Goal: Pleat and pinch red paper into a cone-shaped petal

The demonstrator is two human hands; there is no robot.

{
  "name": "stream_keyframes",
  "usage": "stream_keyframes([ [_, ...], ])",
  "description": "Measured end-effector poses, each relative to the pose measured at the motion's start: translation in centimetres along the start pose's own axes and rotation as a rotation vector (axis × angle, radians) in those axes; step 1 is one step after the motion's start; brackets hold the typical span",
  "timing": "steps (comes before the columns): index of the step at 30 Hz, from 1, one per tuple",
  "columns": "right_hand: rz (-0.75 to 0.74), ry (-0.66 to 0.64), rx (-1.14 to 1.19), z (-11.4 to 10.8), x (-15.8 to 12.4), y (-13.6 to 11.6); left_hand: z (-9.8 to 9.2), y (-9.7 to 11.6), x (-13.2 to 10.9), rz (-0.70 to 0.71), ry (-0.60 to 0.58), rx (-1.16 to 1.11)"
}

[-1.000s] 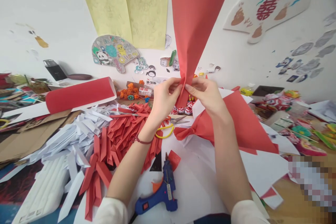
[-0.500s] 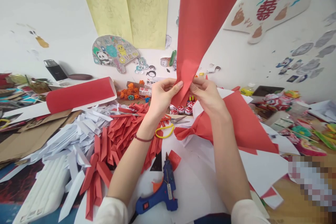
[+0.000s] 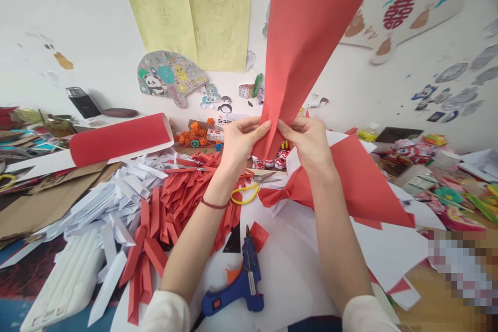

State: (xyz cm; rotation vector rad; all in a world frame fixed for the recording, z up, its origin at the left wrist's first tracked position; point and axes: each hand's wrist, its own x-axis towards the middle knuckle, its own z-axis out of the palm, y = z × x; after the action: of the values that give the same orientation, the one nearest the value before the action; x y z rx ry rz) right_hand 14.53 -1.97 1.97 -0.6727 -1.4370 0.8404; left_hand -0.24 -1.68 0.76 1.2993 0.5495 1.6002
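Between both hands I hold up a sheet of red paper (image 3: 307, 26), gathered narrow at the bottom and flaring wide at the top. My left hand (image 3: 241, 140) pinches its lower left side between thumb and fingers. On the lower right side, my right hand (image 3: 305, 140) grips the paper, its thumb near the left thumb. Behind my right forearm lies another gathered red paper piece (image 3: 361, 181). Below my hands, yellow-handled scissors (image 3: 247, 194) rest on the table. A blue glue gun (image 3: 245, 280) lies between my forearms on white paper.
Folded red strips (image 3: 182, 197) and folded white strips (image 3: 120, 187) are heaped at left. A red paper roll (image 3: 120, 140) lies behind them, near cardboard (image 3: 42, 192). Wrapped candies and clutter (image 3: 424, 150) crowd the right. The decorated wall (image 3: 97, 10) stands close behind.
The red paper's top has tipped down into view and its wide edge now shows. The fold at the bottom looks narrower between my thumbs. My hands have stayed almost in place.
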Motion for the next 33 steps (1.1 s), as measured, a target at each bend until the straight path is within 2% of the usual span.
stream_keyframes([
  [4,0.011,-0.028,-0.014,-0.2,0.0,-0.1,0.0,-0.3,0.1,-0.016,0.009,-0.011],
  [8,0.006,-0.024,-0.029,-0.2,0.0,0.1,0.4,-0.6,0.0,0.066,0.082,0.099],
  [14,-0.045,0.066,-0.250,0.3,-0.1,-0.1,1.1,-0.7,-0.7,0.355,0.255,0.578],
  [19,-0.159,0.167,-0.578,1.3,-0.4,-0.1,1.2,-1.1,-0.9,0.512,0.303,0.918],
  [26,-0.283,0.157,-0.858,2.6,-0.9,0.3,1.5,-1.8,-1.3,0.642,0.255,1.239],
  [33,-0.209,0.085,-0.925,2.9,-1.0,-0.6,1.8,-1.9,-1.5,0.671,0.148,1.509],
])
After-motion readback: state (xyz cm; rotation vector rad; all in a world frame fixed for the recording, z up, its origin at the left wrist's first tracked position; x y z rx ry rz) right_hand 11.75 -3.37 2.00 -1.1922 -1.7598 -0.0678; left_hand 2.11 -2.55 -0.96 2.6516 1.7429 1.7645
